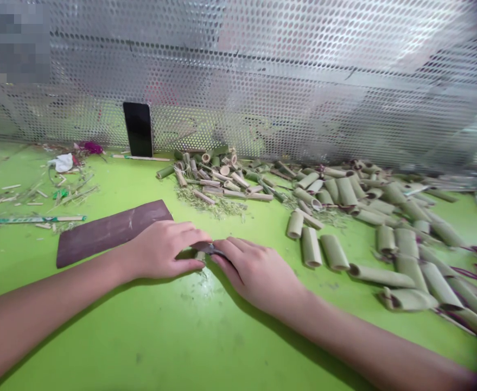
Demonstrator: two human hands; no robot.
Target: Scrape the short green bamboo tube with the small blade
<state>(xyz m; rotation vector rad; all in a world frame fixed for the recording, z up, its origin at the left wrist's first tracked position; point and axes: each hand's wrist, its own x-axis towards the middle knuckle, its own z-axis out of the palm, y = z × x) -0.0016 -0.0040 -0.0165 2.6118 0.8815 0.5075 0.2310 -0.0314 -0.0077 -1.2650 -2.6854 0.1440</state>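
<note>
Over the middle of the green table, my left hand (169, 250) pinches a short piece of bamboo (199, 255) between thumb and fingers. Most of that piece is hidden. Close beside it, my right hand (258, 269) is closed around a small grey metal blade (209, 248); my fingers cover its handle end. The blade's tip lies against or just over the bamboo piece, close to my left fingertips. Past my left wrist lies a flat brown board (112, 231), possibly a sanding sheet or whetstone.
Cut bamboo tubes (346, 193) spread across the right side. Thinner bamboo offcuts (226, 174) and shavings lie at the back. A phone (138, 130) leans on the perforated metal screen (238, 81). White crumpled tissue (63, 163) and a wrapped chopstick (30, 220) sit at left.
</note>
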